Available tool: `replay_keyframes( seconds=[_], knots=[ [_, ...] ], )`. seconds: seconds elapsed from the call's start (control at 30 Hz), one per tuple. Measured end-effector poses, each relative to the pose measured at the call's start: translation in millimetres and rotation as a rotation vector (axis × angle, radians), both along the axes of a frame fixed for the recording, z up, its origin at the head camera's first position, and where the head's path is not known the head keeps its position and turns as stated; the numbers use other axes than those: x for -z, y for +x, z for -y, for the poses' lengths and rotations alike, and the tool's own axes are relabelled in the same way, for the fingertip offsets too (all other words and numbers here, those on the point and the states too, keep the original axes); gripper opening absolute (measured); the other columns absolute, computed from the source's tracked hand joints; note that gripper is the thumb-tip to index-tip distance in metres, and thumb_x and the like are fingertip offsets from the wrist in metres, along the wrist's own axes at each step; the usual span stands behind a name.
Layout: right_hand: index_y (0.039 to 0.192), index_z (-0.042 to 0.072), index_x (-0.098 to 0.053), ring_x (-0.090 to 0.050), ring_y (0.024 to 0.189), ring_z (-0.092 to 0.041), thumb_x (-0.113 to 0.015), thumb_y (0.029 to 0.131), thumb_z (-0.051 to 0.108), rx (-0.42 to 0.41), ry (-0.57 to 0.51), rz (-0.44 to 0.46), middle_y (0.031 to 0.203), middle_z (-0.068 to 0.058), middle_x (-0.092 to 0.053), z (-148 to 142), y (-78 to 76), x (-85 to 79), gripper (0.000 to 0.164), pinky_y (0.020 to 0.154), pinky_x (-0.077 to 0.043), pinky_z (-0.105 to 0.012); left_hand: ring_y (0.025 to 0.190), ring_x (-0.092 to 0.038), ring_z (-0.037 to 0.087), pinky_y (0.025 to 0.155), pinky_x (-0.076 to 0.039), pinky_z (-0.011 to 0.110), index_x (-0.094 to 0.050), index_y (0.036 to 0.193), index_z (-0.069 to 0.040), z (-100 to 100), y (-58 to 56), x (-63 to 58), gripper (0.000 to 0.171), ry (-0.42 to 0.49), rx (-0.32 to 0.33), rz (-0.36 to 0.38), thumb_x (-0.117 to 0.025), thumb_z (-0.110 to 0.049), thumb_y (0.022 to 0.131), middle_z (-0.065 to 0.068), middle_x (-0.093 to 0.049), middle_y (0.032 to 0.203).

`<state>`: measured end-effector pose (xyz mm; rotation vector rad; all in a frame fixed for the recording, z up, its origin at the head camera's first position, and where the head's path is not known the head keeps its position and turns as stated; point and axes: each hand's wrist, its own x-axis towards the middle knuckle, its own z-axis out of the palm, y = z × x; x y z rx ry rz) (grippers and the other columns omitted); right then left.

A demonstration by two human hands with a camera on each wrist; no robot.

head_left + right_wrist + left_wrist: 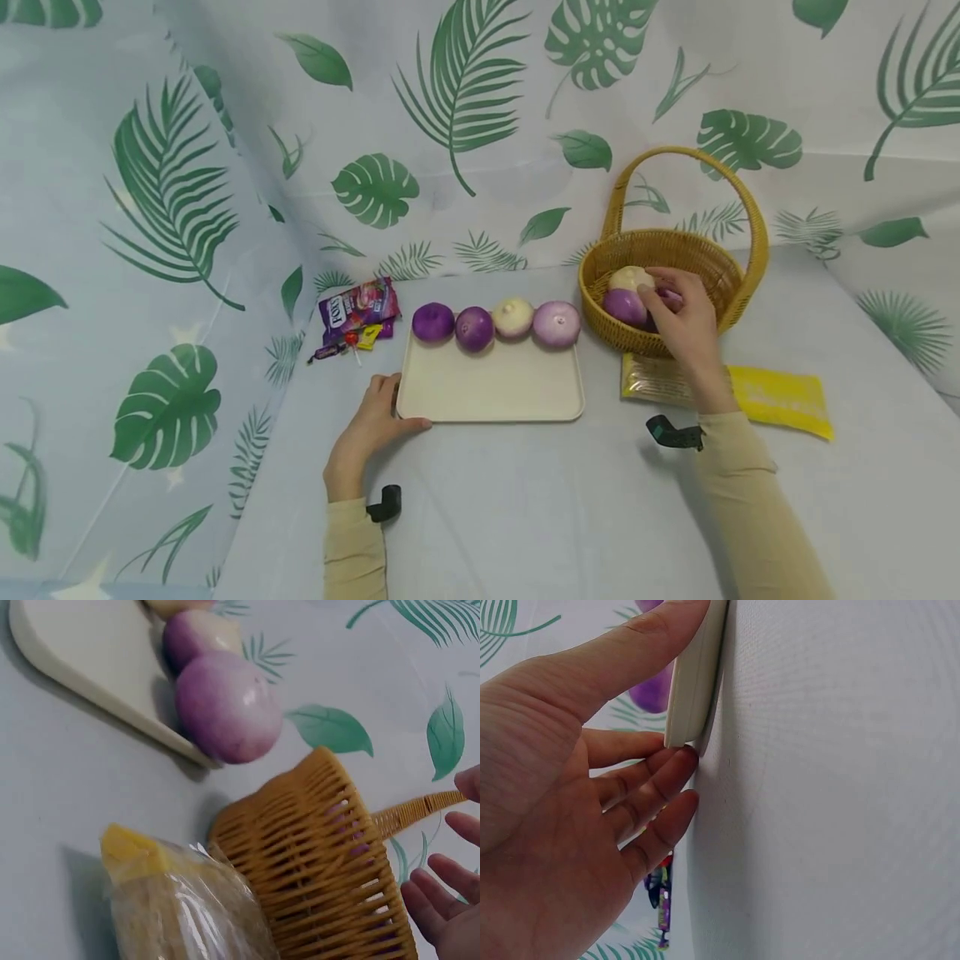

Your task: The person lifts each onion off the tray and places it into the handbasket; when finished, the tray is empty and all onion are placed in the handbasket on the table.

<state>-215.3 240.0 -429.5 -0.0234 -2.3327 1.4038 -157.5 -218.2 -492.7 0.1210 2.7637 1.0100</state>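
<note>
A row of several onions (474, 328) lies along the back of a cream tray (487, 392), from deep purple at the left to pale purple (229, 706) at the right. My left hand (372, 417) holds the tray's front left corner, thumb along the front edge and fingers at the left side (694, 697). Over the wicker basket (622, 337) is my right hand (684, 321), fingers reaching in among pale and purple onions (625, 307). In the right wrist view its fingers (424, 900) look loosely spread above the rim; no onion shows between them, and part of the hand is out of frame.
The basket's tall handle (756, 225) arches at the right. In front of the basket lies a yellow packet (780, 400), partly under the right forearm. A purple candy bag (360, 310) with small wrapped sweets (369, 337) sits left of the tray. Leaf-printed cloth (480, 208) stands behind.
</note>
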Motion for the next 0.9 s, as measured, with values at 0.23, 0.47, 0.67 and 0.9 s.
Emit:
replay_keyframes(
  seconds=[0.23, 0.47, 0.67, 0.9],
  knots=[
    [0.12, 0.007, -0.061, -0.054, 0.109, -0.027, -0.061, 0.093, 0.02, -0.079, -0.015, -0.123, 0.119, -0.01, -0.054, 24.5, -4.0, 6.1, 0.03, 0.091, -0.047, -0.032, 0.111, -0.042, 0.026, 0.1, -0.037, 0.047, -0.032, 0.145, -0.008, 2.0, 1.0, -1.9, 0.1, 0.015, 0.001, -0.002, -0.082, -0.047, 0.067, 0.012, -0.037, 0.125],
    [0.121, 0.008, -0.06, -0.053, 0.111, -0.024, -0.064, 0.091, 0.016, -0.205, -0.021, -0.14, 0.123, -0.006, -0.054, 68.4, -8.3, 14.9, 0.032, 0.095, -0.044, -0.043, 0.106, -0.042, 0.024, 0.097, -0.038, 0.045, -0.032, 0.144, -0.01, 2.6, -1.9, 0.0, 0.098, 0.012, 0.003, 0.001, -0.081, -0.048, 0.068, 0.01, -0.036, 0.123],
    [0.134, 0.007, -0.049, -0.046, 0.12, -0.034, -0.069, 0.086, 0.021, -0.286, 0.113, -0.1, 0.133, -0.015, -0.047, 99.7, -21.8, 34.9, 0.054, 0.1, -0.036, -0.05, 0.108, -0.041, 0.024, 0.098, -0.038, 0.046, -0.033, 0.144, -0.009, 4.2, -3.4, -1.6, 0.098, 0.016, 0.005, -0.003, -0.081, -0.047, 0.068, 0.011, -0.036, 0.125],
    [0.137, 0.003, -0.042, -0.04, 0.121, -0.038, -0.076, 0.075, 0.015, -0.247, 0.203, 0.032, 0.134, -0.023, -0.037, 112.1, -28.5, 62.2, 0.071, 0.099, -0.035, -0.053, 0.111, -0.042, 0.025, 0.1, -0.037, 0.047, -0.034, 0.144, -0.01, 3.9, -2.3, 0.4, 0.098, 0.026, 0.0, 0.005, -0.082, -0.046, 0.067, 0.011, -0.037, 0.126]
  ],
)
